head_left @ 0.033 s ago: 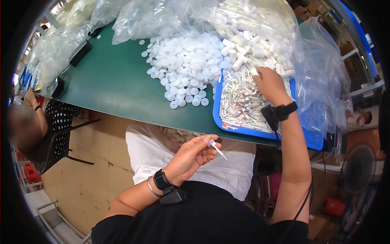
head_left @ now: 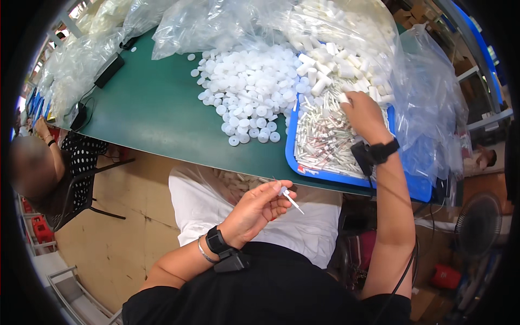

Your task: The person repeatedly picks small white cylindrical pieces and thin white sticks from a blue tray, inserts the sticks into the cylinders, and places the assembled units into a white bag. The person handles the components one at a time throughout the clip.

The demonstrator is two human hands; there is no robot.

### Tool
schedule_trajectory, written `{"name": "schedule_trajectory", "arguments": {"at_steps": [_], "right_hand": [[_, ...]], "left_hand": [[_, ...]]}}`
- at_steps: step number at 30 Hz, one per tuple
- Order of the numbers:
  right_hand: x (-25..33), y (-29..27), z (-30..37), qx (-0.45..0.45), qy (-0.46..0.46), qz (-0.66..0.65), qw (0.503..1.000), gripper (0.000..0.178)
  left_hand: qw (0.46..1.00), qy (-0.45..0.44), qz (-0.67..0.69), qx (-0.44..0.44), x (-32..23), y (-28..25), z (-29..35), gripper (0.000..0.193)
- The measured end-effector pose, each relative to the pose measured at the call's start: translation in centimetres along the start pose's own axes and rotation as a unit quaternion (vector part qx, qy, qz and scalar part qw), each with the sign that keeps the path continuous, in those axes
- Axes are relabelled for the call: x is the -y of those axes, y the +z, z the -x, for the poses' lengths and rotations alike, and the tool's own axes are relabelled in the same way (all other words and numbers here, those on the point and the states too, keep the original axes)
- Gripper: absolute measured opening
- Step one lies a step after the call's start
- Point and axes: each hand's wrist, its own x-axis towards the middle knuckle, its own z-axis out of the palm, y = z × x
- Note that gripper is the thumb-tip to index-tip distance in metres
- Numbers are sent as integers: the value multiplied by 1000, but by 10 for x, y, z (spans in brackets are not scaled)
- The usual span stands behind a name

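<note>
The left hand (head_left: 255,212) pinches a thin white stick (head_left: 294,203).

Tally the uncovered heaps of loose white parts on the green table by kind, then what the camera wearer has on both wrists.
Flat disc heap: 1
Thin stick heap in the blue tray: 1
Thick cylinder heap: 1
Black wrist straps: 2
Silver bracelet: 1
Total: 6

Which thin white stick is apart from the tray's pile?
The stick pinched in the left hand; the other sticks lie heaped in the blue tray.
</note>
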Motion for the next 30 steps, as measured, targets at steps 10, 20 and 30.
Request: {"name": "schedule_trajectory", "arguments": {"at_steps": [10, 20, 30], "right_hand": [[92, -46, 129, 48, -41, -325, 944, 21], [109, -7, 181, 161, 36, -517, 840, 30], [119, 0, 175, 187, -41, -459, 867, 26]], "left_hand": [[989, 108, -90, 53, -24, 13, 17, 43], [956, 186, -220, 62, -6, 15, 14, 28], [988, 76, -130, 35, -7, 11, 10, 29]]}}
